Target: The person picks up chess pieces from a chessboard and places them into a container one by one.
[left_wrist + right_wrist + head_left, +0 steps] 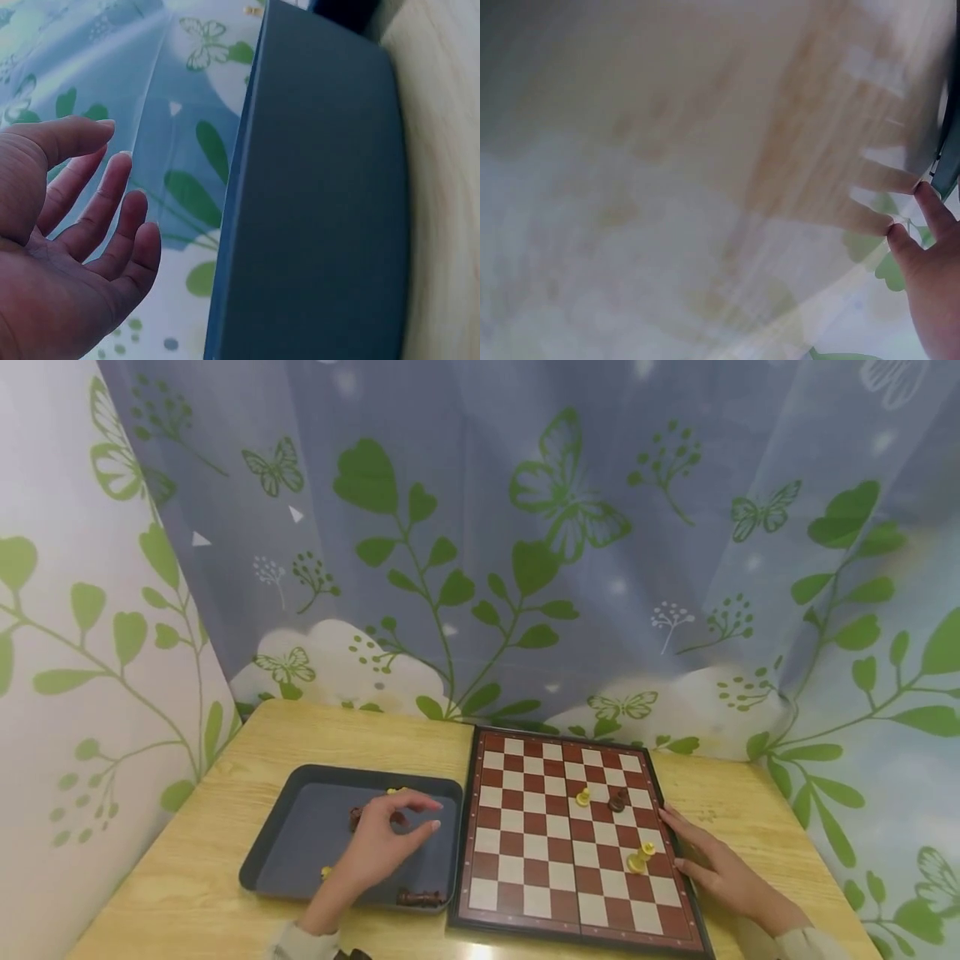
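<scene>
Over the dark grey tray (273, 814) hovers my left hand (378, 843), thumb and fingers apart and bent loosely, holding nothing. The left wrist view shows the same hand (82, 217) beside the tray's outer wall (315, 195). In the tray lie a dark chess piece (422, 898), another dark piece (356, 817) partly behind the hand, and bits of yellow pieces (326, 872). My right hand (712, 868) touches the right edge of the chessboard (517, 867) with its fingertips. On the board are a yellow pawn (583, 797), a dark piece (618, 801) and a taller yellow piece (641, 858).
The tray stands left of the board, close to its edge, on a light wooden table (187, 868). A patterned curtain (465, 527) with leaves and butterflies hangs behind the table and along both sides.
</scene>
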The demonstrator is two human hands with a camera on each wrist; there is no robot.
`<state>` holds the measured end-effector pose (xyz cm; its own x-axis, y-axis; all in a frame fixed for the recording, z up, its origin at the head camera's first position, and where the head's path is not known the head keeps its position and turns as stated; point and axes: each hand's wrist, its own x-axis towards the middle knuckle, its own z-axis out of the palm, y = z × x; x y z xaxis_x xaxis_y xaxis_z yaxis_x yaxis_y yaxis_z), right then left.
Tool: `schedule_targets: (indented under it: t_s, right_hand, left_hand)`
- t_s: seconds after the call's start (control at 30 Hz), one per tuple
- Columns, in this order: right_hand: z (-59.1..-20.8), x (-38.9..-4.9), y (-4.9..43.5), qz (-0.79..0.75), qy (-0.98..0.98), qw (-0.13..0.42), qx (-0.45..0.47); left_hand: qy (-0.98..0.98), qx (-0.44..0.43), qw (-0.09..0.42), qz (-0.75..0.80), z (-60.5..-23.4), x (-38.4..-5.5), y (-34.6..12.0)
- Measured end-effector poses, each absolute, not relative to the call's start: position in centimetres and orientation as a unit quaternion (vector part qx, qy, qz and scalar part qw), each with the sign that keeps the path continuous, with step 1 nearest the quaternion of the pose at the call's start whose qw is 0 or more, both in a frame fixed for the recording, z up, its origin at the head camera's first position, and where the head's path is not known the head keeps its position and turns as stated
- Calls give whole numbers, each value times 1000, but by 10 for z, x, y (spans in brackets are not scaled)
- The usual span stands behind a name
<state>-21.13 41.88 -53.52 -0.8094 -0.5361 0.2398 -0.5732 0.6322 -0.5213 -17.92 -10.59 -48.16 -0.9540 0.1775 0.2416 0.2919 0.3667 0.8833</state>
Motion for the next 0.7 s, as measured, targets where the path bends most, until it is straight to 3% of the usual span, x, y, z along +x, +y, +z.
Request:
schedule_targets:
  t_s: [0.2, 0.7]
  right_hand:
    - [-536, -214, 418, 311, -900, 22, 305]
    - [-533, -207, 415, 308, -902, 30, 302]
  left_hand:
    - [-819, -178, 45, -544, -475, -185, -87]
    - [-782, -244, -32, -573, -470, -182, -25]
